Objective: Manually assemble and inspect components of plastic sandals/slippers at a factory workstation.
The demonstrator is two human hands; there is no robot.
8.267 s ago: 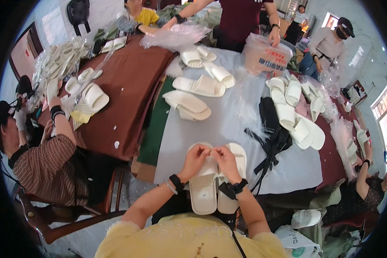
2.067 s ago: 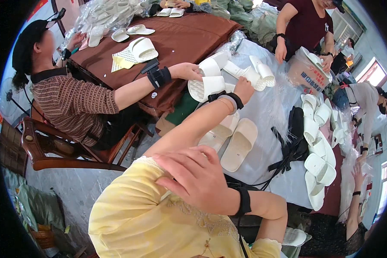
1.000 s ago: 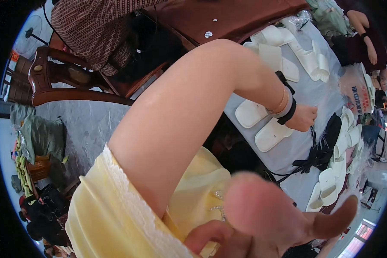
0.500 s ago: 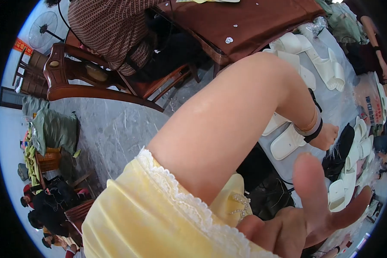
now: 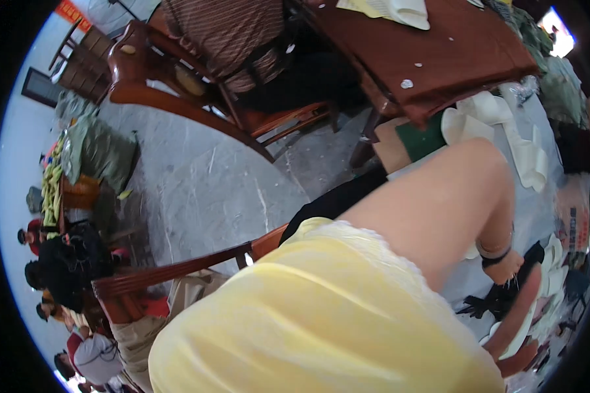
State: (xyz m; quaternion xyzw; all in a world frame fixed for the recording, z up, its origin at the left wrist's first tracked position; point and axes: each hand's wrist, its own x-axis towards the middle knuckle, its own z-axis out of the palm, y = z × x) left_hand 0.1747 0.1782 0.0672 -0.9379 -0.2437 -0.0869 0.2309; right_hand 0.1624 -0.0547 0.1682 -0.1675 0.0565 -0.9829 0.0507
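My left arm runs from a yellow sleeve [image 5: 321, 314] out to the right. My left hand [image 5: 507, 267] has a dark band at the wrist and rests low over the grey-covered table [image 5: 537, 209]. It lies beside a bundle of black straps [image 5: 488, 304]; the fingers are too small and blurred to read. My right hand [image 5: 519, 318] shows only as a blurred finger close to the lens, in front of white slippers [image 5: 550, 275]. More white slippers [image 5: 498, 114] lie farther up the table.
A brown table [image 5: 439, 52] stands at the top. A person in a striped shirt [image 5: 223, 33] sits at it on a wooden chair [image 5: 177, 85]. A wooden chair back [image 5: 177, 268] is behind me. Grey stone floor [image 5: 210, 190] lies between, with people [image 5: 65, 262] at the lower left.
The view has swung further left and down, onto the floor and chairs. My right hand, spread before the lens half a second ago, has dropped to the lower right edge.
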